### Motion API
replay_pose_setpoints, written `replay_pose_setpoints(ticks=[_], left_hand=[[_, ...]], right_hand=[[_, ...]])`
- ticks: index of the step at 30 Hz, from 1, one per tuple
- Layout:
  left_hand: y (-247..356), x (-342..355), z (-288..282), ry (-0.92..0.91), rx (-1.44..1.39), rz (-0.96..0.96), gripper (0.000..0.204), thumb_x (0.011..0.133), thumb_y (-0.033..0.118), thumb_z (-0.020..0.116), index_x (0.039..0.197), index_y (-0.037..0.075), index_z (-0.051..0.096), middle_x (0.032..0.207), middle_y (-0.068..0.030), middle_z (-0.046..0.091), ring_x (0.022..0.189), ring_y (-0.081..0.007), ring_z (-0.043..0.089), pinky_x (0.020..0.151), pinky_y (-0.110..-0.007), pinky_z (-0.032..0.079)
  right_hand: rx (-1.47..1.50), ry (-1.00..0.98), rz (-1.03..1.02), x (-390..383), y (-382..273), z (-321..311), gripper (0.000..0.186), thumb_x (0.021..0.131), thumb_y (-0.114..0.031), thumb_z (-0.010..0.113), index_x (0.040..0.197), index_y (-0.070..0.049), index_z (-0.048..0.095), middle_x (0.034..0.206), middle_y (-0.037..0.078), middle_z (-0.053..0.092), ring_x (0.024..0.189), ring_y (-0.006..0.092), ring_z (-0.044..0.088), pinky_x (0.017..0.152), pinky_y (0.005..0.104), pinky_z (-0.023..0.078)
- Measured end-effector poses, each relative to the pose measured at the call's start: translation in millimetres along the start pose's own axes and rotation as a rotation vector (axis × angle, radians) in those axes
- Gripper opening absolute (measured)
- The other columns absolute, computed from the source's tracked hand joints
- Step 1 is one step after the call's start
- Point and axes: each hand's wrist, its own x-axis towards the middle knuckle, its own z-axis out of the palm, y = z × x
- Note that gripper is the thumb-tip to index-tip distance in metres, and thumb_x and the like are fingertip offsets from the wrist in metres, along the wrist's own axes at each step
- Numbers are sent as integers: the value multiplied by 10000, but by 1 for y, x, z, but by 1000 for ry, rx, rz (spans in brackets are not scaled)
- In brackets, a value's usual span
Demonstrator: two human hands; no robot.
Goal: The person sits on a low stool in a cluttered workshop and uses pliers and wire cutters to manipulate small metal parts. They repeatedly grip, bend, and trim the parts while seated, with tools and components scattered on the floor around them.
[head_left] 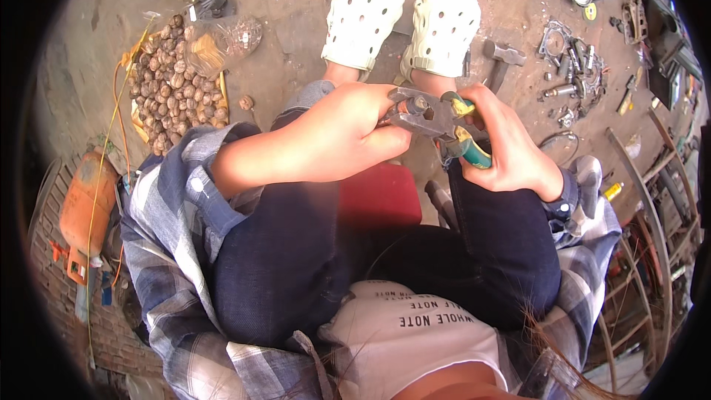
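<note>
My right hand (511,141) is closed around the green-and-yellow handles of a pair of pliers (442,120), held above the ground between my knees and shoes. The pliers' dark metal jaws point left, towards my left hand (364,127). That hand is closed, with its fingers and thumb pinching a small dark metal piece (412,106) at the jaws. Much of this piece is hidden by the fingers and jaws, so its exact kind is unclear.
Walnuts (174,85) lie in a heap at the left, beside a clear plastic bottle (241,35). A hammer (505,54) rests beyond my right hand, near scattered metal parts (574,67). Further right is a metal frame (648,215); an orange tank (87,200) stands at far left.
</note>
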Motion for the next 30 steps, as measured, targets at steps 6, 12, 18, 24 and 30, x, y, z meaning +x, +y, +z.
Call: replay_pose_setpoints(ticks=[6,12,18,24,30], left_hand=[[-2,-1,0,-103,-154,-75,47,870,64,515,866,24,537,701,-31,493,633,-144,481,610,-307,429],[-46,48,-29,527,718,116,160,890,152,550,987,29,517,807,-155,630,746,-329,646,648,-417,497],[-60,82,-43,840,942,-80,200,855,197,596,959,29,560,841,-203,659,775,-388,653,667,-473,523],[-74,74,-42,777,688,-71,171,852,156,584,942,26,650,831,-234,654,817,-407,639,685,-456,523],[-84,66,-33,539,168,30,211,909,102,513,1008,-6,664,757,-81,677,697,-197,648,628,-327,498]], right_hand=[[29,-110,-115,11,19,-2,682,598,-74,686,1218,4,413,1113,190,512,905,370,582,786,399,493],[128,41,372,31,6,15,499,764,-90,599,1212,9,401,894,121,561,798,198,572,732,326,469],[240,81,546,73,-9,25,528,800,-244,643,1148,68,398,907,179,551,860,255,577,752,367,477],[102,151,432,68,-3,32,589,711,-237,660,1131,109,435,958,276,580,913,362,623,798,414,488],[-13,89,336,57,4,3,614,686,-185,665,1202,55,434,1042,279,579,986,435,582,847,454,464]])
